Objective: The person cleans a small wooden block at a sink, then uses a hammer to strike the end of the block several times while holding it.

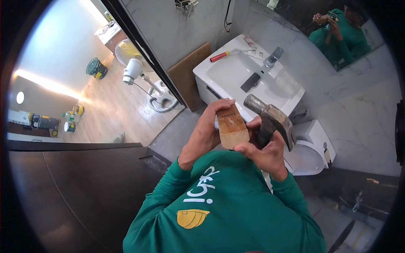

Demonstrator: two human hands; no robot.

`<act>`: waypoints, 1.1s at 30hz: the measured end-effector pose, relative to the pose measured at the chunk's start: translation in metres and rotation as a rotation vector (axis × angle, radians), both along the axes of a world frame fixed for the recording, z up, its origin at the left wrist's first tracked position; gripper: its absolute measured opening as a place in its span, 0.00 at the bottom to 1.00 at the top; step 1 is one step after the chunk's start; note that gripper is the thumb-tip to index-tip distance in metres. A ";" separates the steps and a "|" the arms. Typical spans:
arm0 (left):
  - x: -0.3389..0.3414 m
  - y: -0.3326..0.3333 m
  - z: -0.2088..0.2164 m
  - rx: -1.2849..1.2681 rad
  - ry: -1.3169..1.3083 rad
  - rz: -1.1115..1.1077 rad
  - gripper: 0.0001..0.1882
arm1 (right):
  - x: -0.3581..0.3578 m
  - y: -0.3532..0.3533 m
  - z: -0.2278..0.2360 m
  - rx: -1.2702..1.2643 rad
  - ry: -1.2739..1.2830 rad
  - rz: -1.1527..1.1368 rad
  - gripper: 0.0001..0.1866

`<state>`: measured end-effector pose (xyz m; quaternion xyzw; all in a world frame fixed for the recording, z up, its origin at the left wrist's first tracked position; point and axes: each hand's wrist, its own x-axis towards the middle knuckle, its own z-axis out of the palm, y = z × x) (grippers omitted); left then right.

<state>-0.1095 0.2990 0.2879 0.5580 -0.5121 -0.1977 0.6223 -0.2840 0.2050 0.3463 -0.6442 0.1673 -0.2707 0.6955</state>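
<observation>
In front of my chest, my left hand (pixel 209 128) grips a wooden block (pixel 232 126) along its left side. The block is brown, with a paler near end and a thin dark slit across its upper face. My right hand (pixel 270 154) is closed around the dark handle of a hammer (pixel 274 116), just below its worn metal head. The right thumb also reaches the block's near right edge. Something pale shows beside the block under my left fingers, mostly hidden.
Ahead is a white washbasin (pixel 236 63) with a chrome tap (pixel 274 57), a red-handled tool (pixel 219 57) and a dark flat bar (pixel 250 82). A toilet (pixel 310 156) stands right. Left, beyond the door frame, are a fan (pixel 134 69) and buckets (pixel 97 68).
</observation>
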 end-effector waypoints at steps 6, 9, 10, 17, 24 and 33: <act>0.003 0.000 -0.031 0.035 0.089 0.019 0.38 | 0.011 -0.005 -0.010 -0.045 0.184 -0.025 0.28; 0.006 0.009 -0.043 0.052 0.153 0.079 0.40 | 0.022 -0.007 -0.013 -0.071 0.242 0.010 0.30; 0.009 0.013 -0.045 0.048 0.145 0.104 0.40 | 0.028 -0.006 -0.012 -0.134 0.243 0.010 0.30; 0.044 0.051 -0.073 -0.026 0.248 0.332 0.43 | 0.090 0.012 -0.017 0.057 0.206 0.265 0.33; 0.079 0.087 -0.081 -0.106 0.076 0.592 0.43 | 0.152 0.041 -0.030 -0.183 0.194 0.401 0.36; 0.096 0.116 -0.103 -0.066 0.127 0.615 0.41 | 0.175 0.057 -0.045 -0.241 0.129 0.527 0.28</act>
